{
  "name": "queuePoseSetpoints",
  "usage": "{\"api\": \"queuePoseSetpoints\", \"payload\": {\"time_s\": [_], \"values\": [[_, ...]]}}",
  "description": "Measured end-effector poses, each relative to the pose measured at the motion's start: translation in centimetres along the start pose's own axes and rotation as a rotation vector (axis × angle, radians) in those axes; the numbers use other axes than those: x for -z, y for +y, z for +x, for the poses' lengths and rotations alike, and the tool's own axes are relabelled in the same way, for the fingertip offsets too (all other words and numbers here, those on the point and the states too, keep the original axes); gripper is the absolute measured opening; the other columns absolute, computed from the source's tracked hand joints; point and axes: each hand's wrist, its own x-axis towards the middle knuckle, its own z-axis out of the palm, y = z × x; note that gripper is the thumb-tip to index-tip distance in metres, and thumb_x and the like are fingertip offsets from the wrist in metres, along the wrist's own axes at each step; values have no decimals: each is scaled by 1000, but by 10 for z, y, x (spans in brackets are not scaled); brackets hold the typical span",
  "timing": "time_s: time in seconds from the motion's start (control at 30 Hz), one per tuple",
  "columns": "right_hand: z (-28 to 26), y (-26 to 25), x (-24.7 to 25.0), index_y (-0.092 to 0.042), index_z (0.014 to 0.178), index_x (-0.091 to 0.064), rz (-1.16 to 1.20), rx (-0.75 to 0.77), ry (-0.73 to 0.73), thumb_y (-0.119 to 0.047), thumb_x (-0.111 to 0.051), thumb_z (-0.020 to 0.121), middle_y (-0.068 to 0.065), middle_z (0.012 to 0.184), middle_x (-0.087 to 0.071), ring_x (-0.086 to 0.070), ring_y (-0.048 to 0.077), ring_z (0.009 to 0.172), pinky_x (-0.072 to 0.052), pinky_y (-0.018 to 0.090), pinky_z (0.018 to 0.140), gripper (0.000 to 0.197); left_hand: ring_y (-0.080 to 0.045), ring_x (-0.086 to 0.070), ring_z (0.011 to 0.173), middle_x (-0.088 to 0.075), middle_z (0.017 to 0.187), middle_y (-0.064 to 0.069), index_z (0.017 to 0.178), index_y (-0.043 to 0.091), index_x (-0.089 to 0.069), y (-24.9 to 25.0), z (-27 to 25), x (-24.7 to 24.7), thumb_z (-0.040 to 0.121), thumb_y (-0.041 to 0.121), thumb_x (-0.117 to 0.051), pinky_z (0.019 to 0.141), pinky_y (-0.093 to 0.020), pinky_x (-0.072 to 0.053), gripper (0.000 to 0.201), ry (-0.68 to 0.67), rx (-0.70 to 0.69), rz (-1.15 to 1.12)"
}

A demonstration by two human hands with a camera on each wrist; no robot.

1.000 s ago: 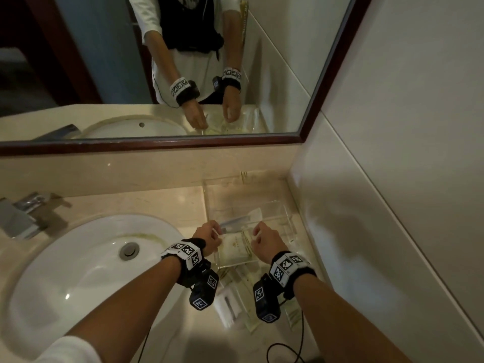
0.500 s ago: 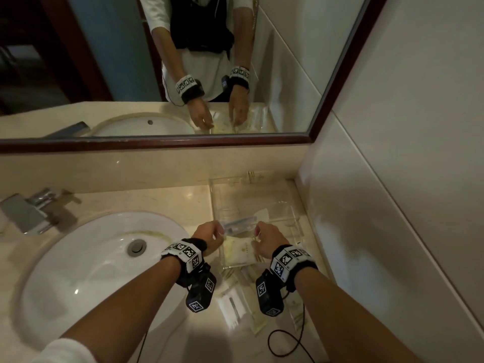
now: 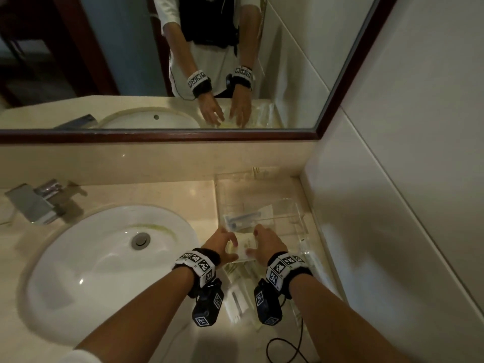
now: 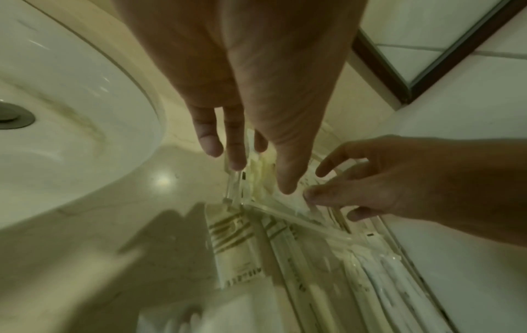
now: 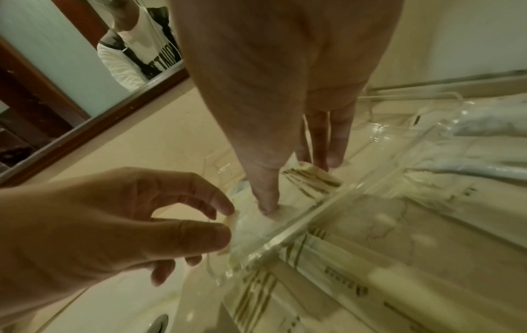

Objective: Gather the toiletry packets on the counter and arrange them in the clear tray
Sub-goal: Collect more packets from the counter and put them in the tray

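The clear tray (image 3: 288,205) stands on the counter to the right of the sink. A cream packet (image 3: 245,247) lies flat in its near end. My left hand (image 3: 227,243) touches the packet's left edge with thumb and forefinger, fingers loosely spread. My right hand (image 3: 258,242) rests on the right side, its thumb pressing down in the right wrist view on the packet (image 5: 250,227). Farther back in the tray lies a toothbrush packet (image 3: 243,220). Several loose packets (image 3: 235,302) lie on the counter in front of the tray, under my wrists.
The white basin (image 3: 104,258) and the chrome faucet (image 3: 34,203) fill the left. A mirror (image 3: 157,61) runs along the back and the wall (image 3: 392,205) closes the right side beside the tray. A black cable (image 3: 282,349) loops on the counter's near edge.
Both hands have brought the cream packet down into the tray's near end. Their fingers have gone from a grip to spread and relaxed.
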Motion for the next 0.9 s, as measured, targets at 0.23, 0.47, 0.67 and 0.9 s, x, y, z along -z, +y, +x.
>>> {"api": "queuePoseSetpoints", "payload": {"time_s": [0.23, 0.47, 0.67, 0.9], "values": [[9, 5, -10, -15, 124, -45, 107, 46, 8, -25, -74, 83, 8, 126, -51, -54, 27, 112, -46, 37, 94, 52, -26, -54, 114, -39, 130, -4, 97, 17, -61, -5, 9, -7, 78, 18, -71, 97, -32, -44, 22, 24, 44, 43], [18, 6, -6, -25, 143, -38, 22, 108, -120, -27, -73, 82, 7, 136, -39, -54, 31, 120, -48, 42, 100, 70, -26, -50, 121, -49, 136, -4, 100, 20, -48, -3, 14, -1, 80, 19, -69, 97, -33, -41, 29, 7, 25, 66], [22, 13, 0, -28, 141, -40, -10, 89, -175, -37, -75, 79, 9, 139, -36, -49, 32, 126, -43, 41, 105, 72, -27, -46, 128, -44, 141, -6, 128, 19, -47, -3, 19, 2, 81, 24, -68, 104, -36, -40, 51, -49, 56, 121], [23, 13, -4, -28, 137, -46, 85, 81, -138, -33, -79, 77, 8, 135, -41, -52, 29, 121, -46, 40, 101, 68, -27, -46, 126, -44, 140, -6, 126, 18, -48, -3, 21, 4, 80, 25, -69, 103, -36, -41, 51, -63, 78, 128]]}}
